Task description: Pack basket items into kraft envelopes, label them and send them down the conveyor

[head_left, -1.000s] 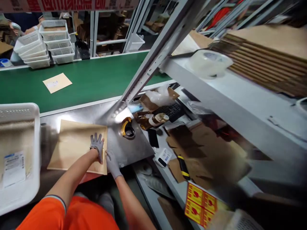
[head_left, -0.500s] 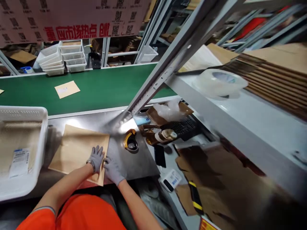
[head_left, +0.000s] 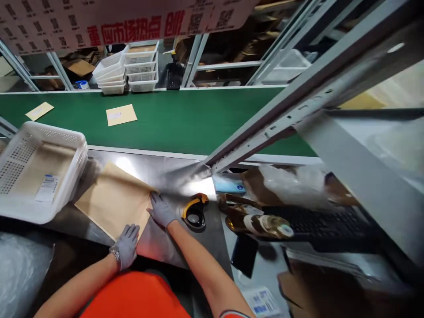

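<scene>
A tan padded envelope [head_left: 114, 201] lies flat on the steel worktable [head_left: 172, 176] in front of me. My left hand [head_left: 126, 245], in a grey glove, rests on the envelope's near corner at the table's front edge. My right hand [head_left: 161, 211], also gloved, presses flat on the envelope's right edge. Neither hand grips anything. A yellow-and-black tape dispenser [head_left: 194, 211] sits just right of my right hand.
A white plastic basket [head_left: 71, 170] holding a labelled envelope stands at the left. Behind the table runs a green conveyor belt [head_left: 185, 119] carrying two envelopes [head_left: 121, 115]. A slanted metal rack post [head_left: 298, 97], bottles [head_left: 261, 223], a keyboard [head_left: 331, 221] and a dark phone [head_left: 244, 254] crowd the right.
My head has turned left, so the scene shifted right. My hands spread apart along the envelope's right edge: the right slid to the far corner, the left to the near corner.
</scene>
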Demonstrator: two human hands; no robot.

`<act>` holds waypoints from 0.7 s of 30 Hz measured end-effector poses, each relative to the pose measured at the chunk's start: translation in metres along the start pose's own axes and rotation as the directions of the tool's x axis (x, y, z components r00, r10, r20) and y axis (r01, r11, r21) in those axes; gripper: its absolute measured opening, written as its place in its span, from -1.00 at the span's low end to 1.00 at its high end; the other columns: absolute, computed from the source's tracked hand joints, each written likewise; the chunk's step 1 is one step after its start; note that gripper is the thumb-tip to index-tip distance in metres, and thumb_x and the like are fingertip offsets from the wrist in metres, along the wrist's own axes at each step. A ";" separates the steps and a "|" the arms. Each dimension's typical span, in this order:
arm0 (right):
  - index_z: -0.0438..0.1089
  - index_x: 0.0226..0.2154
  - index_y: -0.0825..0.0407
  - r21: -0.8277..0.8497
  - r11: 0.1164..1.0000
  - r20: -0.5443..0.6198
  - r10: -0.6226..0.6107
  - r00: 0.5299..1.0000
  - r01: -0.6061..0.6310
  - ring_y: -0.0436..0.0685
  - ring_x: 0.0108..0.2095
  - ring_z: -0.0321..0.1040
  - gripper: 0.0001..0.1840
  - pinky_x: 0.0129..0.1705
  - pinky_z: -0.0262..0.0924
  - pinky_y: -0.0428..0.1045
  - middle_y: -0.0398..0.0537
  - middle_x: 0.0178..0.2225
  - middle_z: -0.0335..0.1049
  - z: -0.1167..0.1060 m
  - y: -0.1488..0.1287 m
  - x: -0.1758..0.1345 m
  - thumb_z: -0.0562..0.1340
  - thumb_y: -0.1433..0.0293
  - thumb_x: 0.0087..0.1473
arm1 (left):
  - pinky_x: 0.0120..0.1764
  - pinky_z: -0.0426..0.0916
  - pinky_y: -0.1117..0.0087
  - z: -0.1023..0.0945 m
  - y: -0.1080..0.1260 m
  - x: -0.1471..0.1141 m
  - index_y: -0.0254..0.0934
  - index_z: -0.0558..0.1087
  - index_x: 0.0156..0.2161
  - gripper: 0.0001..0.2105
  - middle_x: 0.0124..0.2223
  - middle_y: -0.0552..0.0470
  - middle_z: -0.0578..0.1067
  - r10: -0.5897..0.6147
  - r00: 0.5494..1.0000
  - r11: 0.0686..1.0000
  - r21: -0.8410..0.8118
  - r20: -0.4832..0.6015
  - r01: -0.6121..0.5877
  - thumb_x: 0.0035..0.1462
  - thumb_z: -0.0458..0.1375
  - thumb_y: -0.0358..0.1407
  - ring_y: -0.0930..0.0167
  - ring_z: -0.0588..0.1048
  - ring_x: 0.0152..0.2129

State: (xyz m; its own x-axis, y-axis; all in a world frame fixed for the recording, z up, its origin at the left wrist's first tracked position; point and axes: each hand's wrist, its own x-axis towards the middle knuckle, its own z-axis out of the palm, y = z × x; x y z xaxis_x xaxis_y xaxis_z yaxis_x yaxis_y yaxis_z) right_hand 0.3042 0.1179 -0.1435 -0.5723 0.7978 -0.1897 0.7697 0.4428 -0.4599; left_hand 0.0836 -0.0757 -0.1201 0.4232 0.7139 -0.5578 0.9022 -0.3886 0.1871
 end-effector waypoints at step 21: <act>0.35 0.49 0.44 -0.012 0.933 -0.182 0.351 0.919 -0.359 0.69 0.58 0.25 -0.19 0.64 0.00 0.53 0.67 0.50 0.39 0.058 -0.005 -0.091 0.08 0.22 0.43 | 0.73 -0.12 -0.11 -0.055 -0.104 -0.039 -0.46 0.41 0.58 -0.34 0.73 -0.36 0.12 -0.382 0.918 0.918 -0.154 -0.106 0.365 0.43 0.04 -0.50 -0.03 0.03 0.71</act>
State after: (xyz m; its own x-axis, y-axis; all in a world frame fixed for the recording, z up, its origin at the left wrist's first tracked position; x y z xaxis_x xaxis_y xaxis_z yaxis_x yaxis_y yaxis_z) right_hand 0.3360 0.0196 -0.1747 -0.2041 0.9626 -0.1781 0.9271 0.1317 -0.3510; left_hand -0.0223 -0.0315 -0.0735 0.0523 0.8656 -0.4980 0.9957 -0.0068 0.0928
